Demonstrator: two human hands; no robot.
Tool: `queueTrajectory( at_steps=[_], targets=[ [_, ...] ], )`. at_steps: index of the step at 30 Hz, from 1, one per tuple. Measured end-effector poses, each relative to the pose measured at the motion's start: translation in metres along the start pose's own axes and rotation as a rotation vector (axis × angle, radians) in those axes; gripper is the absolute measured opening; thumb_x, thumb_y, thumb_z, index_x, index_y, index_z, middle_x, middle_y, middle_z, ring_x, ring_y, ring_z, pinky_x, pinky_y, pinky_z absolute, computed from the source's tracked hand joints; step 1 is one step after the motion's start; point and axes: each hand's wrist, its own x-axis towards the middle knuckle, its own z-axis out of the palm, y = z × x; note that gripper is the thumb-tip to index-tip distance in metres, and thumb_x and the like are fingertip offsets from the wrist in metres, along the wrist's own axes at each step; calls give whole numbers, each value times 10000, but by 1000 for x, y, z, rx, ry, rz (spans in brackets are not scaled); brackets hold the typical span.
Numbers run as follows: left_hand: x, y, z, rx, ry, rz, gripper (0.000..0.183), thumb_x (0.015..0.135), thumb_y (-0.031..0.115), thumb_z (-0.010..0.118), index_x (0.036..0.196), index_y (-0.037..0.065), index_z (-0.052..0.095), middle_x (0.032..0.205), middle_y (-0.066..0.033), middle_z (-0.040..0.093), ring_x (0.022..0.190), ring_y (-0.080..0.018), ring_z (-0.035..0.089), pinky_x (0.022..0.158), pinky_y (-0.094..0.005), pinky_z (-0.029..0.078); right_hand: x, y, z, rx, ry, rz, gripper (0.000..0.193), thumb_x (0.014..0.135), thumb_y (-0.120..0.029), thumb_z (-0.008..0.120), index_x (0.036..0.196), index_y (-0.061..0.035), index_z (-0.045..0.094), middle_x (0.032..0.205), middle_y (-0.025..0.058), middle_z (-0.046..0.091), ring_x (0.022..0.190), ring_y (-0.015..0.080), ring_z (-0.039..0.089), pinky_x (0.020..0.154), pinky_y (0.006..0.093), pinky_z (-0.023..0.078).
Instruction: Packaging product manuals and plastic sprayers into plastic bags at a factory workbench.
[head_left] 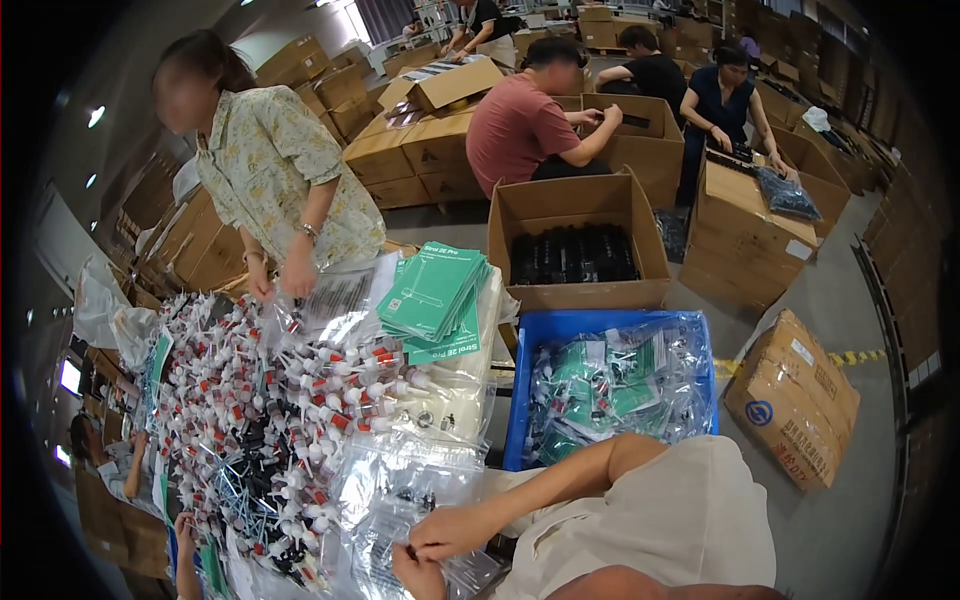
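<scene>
From where I stand, the right hand (455, 530) and left hand (420, 575) meet at the table's near side, over clear plastic bags (375, 500) lying flat there. The fingers are curled, tips drawn together; what they pinch, I can't tell. Working low over the bags probably steadies the thin film. White-capped bottles (230, 400) heap to the left and green booklets (432, 290) stack farther off, apparently for easy reach. Right of the table, a blue bin (516, 420) contains filled packets (620, 385), its walls stopping them sliding.
</scene>
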Motion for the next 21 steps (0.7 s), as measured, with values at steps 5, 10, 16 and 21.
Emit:
queueTrajectory(
  at_steps=[5,10,16,21],
  targets=[
    [-4,20,-10,-232,129,-134,70,845,-37,452,802,9,482,729,-53,505,569,-77,453,493,-207,379,3,3,1,-51,40,23,258,832,-229,482,723,2,520,694,172,555,636,349,532,577,410,410],
    [-5,9,-14,-2,108,274,177,766,-93,483,903,6,536,857,-77,508,694,-135,471,560,-238,385,6,-2,18,96,71,64,291,823,-245,489,675,4,510,625,177,527,588,356,515,545,422,391],
    [-13,19,-43,334,120,29,368,703,-94,440,1052,-24,533,941,-128,515,744,-211,510,618,-290,413,-11,15,12,-111,5,40,311,802,-254,501,631,6,495,596,182,512,567,356,505,534,423,389],
    [-14,17,-78,606,212,231,529,660,-93,384,1174,-31,497,1110,-238,509,994,-384,503,831,-383,406,-21,-18,-22,-309,94,166,166,802,-198,563,775,-56,479,790,110,539,719,305,543,595,386,420]
  ],
)
